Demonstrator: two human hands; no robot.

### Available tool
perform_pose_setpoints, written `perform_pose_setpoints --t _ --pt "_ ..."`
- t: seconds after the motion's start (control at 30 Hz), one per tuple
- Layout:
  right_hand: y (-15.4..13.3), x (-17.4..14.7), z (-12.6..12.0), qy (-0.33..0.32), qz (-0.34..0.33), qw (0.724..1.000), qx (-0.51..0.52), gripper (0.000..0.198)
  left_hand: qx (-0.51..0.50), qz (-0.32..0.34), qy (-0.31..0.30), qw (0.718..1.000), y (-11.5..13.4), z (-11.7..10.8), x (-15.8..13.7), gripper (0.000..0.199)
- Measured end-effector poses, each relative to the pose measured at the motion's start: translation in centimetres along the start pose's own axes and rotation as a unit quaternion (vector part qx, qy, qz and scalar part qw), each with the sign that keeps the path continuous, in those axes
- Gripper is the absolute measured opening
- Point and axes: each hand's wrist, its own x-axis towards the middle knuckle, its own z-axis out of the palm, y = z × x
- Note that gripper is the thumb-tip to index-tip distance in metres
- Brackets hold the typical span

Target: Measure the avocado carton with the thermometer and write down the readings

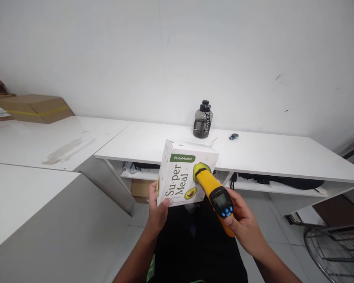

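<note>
1. So, step in hand, my read: aiming the yellow meter (212, 188) at the Su-per Meal box (178, 179). Best done with the box steady, printed front square to the meter's nose.
2. Box location: up in the hands, tilted, in front of the near edge of the table (268, 152). Bottle (202, 124) stands farther back.
3. Left hand (158, 209): fingers parted just enough to span the box's lower-left corner, thumb on the front, the rest at the side. Grasping the box.
4. Right hand (244, 222): fingers curled round the meter's handle, thumb just below the blue buttons (227, 211). Grasping; some fingers hidden, can't tell if one's on a trigger.
5. Nose overlaps the front; can't tell touching or apart. I'd avoid bumping buttons.
</note>
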Motion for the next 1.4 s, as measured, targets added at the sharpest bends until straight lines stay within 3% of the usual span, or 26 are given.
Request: perform_pose_setpoints --t 0.43,0.57,0.73,0.87,1.07,1.4 --pt "0.9 -0.3 -0.2 -0.011 0.012 1.0 -0.003 0.064 0.018 -0.006 -0.008 1.0 -1.1 -1.6 0.0 0.072" --pt "2.4 -0.2 -0.3 0.017 0.014 1.0 0.011 0.069 0.009 -0.023 -0.003 1.0 -1.7 -1.6 -0.2 0.071" --pt "3.9 0.1 0.5 0.064 -0.026 0.998 0.008 0.075 0.021 0.013 0.126 0.992 -1.9 -1.6 0.4 0.071" --pt "4.1 0.7 1.1 0.12 -0.035 0.992 -0.01 0.078 0.011 -0.003 0.202 0.979 -1.8 -2.4 1.0 0.053" --pt "4.3 1.9 1.4 0.162 0.002 0.987 -0.018 0.072 0.042 0.032 0.202 0.978 -1.5 -3.4 0.8 0.038" --pt "3.5 0.9 1.2 0.198 -0.01 0.98 -0.031 0.067 0.037 0.02 0.174 0.984 -1.4 -2.1 1.0 0.035"
